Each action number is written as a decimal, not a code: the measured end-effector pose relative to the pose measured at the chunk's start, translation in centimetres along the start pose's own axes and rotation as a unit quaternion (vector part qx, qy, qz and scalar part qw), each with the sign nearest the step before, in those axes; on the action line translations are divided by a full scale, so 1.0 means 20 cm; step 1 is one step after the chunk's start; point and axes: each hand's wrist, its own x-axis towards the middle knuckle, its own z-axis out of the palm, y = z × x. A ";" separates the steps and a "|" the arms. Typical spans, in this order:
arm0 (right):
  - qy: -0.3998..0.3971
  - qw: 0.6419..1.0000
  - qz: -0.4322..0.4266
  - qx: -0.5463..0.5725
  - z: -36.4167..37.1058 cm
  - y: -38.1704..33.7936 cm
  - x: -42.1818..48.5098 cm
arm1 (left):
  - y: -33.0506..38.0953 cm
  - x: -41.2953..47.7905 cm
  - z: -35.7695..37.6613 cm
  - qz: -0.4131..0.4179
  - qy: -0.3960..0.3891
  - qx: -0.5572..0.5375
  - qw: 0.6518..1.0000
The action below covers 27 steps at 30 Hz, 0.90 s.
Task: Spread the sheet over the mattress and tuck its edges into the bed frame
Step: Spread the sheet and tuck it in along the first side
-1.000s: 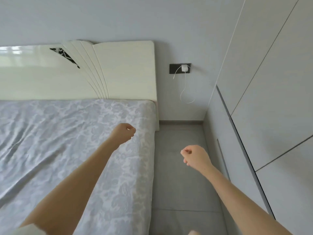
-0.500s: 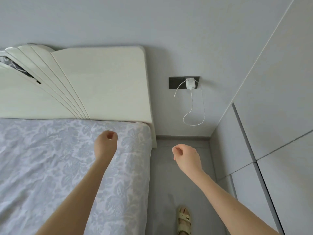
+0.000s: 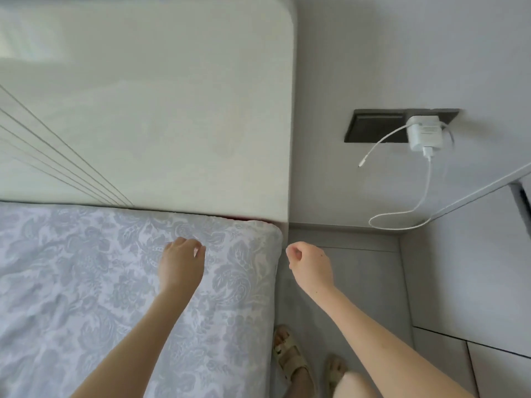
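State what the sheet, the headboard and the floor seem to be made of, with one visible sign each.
Sheet: woven cloth, perhaps cotton, matt; it creases softly and carries a grey floral pattern.
Headboard: probably lacquered board, cream and glossy; light reflects off its upper left.
Floor: seemingly grey tile, matt; straight joint lines cross it.

No words, numbers or brand marks can be read anywhere here. The only hint of print is a faint grey patch on the face of the white charger [image 3: 424, 133], plugged into the dark wall socket plate [image 3: 376, 126] up and to the right of the right hand [image 3: 310, 264]; it is too small and blurred to make out. The sheet [image 3: 86, 268] beneath the left hand [image 3: 181, 262] bears only a floral pattern, no lettering
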 end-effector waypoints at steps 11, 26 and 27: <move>-0.061 0.992 0.109 -0.005 0.49 0.15 0.58 | -0.22 0.60 0.43 -0.239 -0.109 0.134 0.956; 0.024 0.988 -0.074 -0.132 0.32 0.08 0.52 | -0.23 0.61 0.31 -0.200 -0.018 -0.080 0.976; 0.048 0.988 -0.089 -0.120 0.30 0.05 0.50 | -0.22 0.60 0.27 -0.196 -0.004 -0.091 0.976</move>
